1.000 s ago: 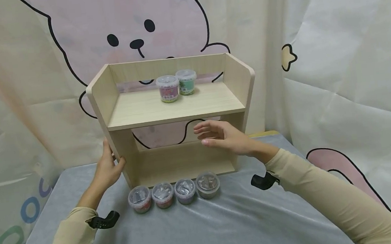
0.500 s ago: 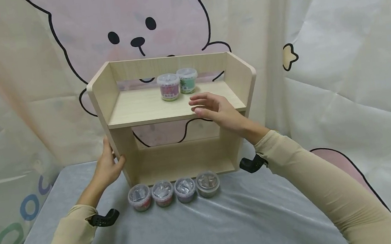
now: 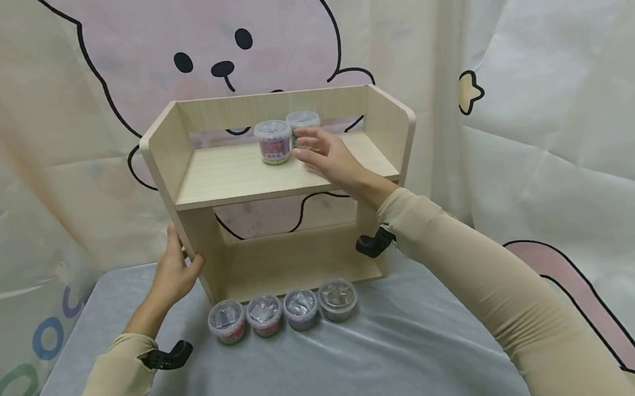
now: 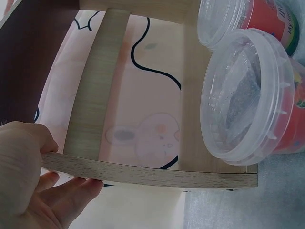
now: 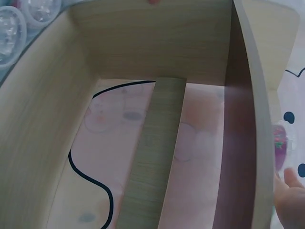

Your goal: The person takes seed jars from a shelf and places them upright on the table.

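Note:
My left hand [image 3: 173,274] grips the left side panel of a light wooden two-tier shelf [image 3: 288,193], thumb in front and fingers behind; the left wrist view shows this hand [image 4: 45,186] on the panel edge. My right hand [image 3: 332,161] reaches over the upper board, its fingers loosely bent in front of a green-labelled tub [image 3: 302,119]. That tub is mostly hidden, and contact with it cannot be made out. Close to its left stands a purple-labelled tub [image 3: 274,143]. In the right wrist view, the fingers [image 5: 291,195] show near the purple tub [image 5: 280,143].
Several clear-lidded tubs [image 3: 300,309] stand in a row before the shelf on the blue-grey cloth [image 3: 313,379]. Closer up, the left wrist view shows a red-labelled tub [image 4: 238,102] by the shelf's front. A printed curtain [image 3: 380,23] hangs behind.
My right hand has moved up and to the left, from before the lower compartment to the green-labelled tub on the upper board. The left hand stays on the side panel.

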Demonstrator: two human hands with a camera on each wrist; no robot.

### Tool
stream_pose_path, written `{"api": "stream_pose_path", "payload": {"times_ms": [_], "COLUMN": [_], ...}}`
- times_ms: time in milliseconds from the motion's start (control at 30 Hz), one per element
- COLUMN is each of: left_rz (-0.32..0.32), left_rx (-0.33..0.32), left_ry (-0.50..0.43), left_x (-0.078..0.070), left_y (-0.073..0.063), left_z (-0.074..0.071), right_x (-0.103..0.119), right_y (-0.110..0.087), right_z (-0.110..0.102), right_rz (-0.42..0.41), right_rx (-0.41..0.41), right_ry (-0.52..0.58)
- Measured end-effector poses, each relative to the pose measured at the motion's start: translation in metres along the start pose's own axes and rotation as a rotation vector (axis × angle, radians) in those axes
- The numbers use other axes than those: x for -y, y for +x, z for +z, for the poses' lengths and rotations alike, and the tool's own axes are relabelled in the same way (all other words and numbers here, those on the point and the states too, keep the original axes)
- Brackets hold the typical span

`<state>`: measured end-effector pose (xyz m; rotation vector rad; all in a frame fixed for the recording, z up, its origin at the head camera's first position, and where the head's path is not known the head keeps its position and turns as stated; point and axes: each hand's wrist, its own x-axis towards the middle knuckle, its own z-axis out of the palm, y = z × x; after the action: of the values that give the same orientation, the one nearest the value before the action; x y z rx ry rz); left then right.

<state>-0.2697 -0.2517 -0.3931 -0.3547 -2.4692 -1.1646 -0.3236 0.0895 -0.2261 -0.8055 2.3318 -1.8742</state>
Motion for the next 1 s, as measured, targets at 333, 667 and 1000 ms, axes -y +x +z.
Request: {"api": "stream_pose_path", "payload": {"times_ms": [333,667,1000], "left_rz": [-0.004,-0.003,-0.016], "left_rx": [0.012,0.024,0.051], "left_ry": [-0.03,-0.023,0.007], "left_x": [0.002,0.003,-0.001], "left_y": [-0.004,-0.005,0.0], "left_z": [0.003,-0.001,-0.005], "right_x": [-0.005,-0.009,-0.011], "right_y": [0.028,0.048,0.061], "right_z": [0.019,0.027,0.024], "right_rz": [0.084,0.115,0.133], "right_rx": [-0.092,-0.069,-0.085], "right_ry": [-0.032,-0.028,-0.017]}}
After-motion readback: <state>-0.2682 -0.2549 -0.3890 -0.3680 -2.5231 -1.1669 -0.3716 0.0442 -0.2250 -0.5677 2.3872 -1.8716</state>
